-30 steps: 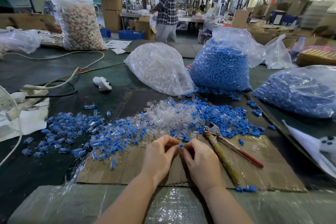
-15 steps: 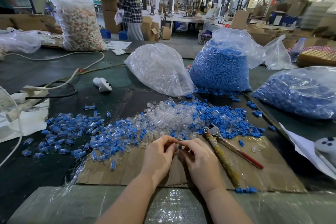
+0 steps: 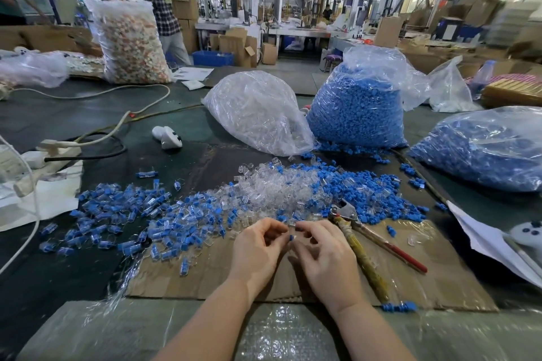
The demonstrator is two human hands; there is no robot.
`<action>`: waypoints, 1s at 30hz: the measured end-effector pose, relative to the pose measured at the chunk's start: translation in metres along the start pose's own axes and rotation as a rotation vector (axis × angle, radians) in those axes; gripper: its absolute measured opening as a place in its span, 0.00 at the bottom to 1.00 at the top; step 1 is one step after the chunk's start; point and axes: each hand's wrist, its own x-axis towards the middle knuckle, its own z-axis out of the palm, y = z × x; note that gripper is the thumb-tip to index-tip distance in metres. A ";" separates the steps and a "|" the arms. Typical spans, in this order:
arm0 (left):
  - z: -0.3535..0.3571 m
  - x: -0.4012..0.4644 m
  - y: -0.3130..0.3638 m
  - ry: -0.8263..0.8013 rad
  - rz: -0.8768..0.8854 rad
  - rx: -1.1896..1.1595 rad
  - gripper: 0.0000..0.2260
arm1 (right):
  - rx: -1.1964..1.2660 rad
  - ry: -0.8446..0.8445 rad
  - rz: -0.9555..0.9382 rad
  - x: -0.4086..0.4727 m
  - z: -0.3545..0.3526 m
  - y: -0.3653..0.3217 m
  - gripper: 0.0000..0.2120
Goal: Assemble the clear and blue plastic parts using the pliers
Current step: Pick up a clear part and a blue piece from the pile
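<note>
My left hand (image 3: 258, 249) and my right hand (image 3: 325, 255) meet fingertip to fingertip over a cardboard sheet (image 3: 410, 281). Between the fingertips sits a small blue plastic part (image 3: 291, 238); a clear part seems pinched with it in my right fingers, though I cannot tell for sure. Just beyond lies a pile of clear parts (image 3: 272, 184) with loose blue parts (image 3: 366, 193) to its right. A spread of joined clear-and-blue pieces (image 3: 123, 214) lies to the left. The pliers (image 3: 360, 240) rest on the cardboard right of my right hand, untouched.
Behind the piles stand a bag of clear parts (image 3: 258, 114) and a bag of blue parts (image 3: 357, 108); another blue bag (image 3: 484, 149) lies at the right. A white cable and power strip (image 3: 58, 149) lie at the left. A person in a plaid shirt (image 3: 159, 0) walks beyond the table.
My hands have stayed over the same spot while the fingers shifted slightly around the blue part. The person in plaid has walked leftward in the background.
</note>
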 end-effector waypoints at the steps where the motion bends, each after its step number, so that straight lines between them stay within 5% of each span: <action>1: 0.000 0.000 0.001 -0.002 -0.016 -0.025 0.10 | -0.033 0.042 0.016 0.000 -0.002 0.001 0.12; 5: -0.001 -0.001 0.004 -0.009 -0.038 -0.072 0.09 | -0.296 0.115 0.248 0.005 -0.018 0.007 0.17; 10: -0.002 -0.002 0.007 -0.012 -0.044 -0.089 0.09 | -0.671 -0.276 0.672 0.010 -0.043 0.024 0.32; 20: -0.003 0.000 0.006 0.006 -0.070 -0.056 0.09 | -0.882 -0.334 0.436 0.008 -0.052 0.021 0.17; 24: -0.004 0.004 0.007 0.010 -0.137 -0.121 0.06 | -0.594 -0.333 0.408 0.018 -0.061 0.014 0.15; 30: -0.009 0.014 0.015 0.066 -0.302 -0.335 0.04 | 0.383 -0.486 0.607 0.029 -0.072 -0.017 0.11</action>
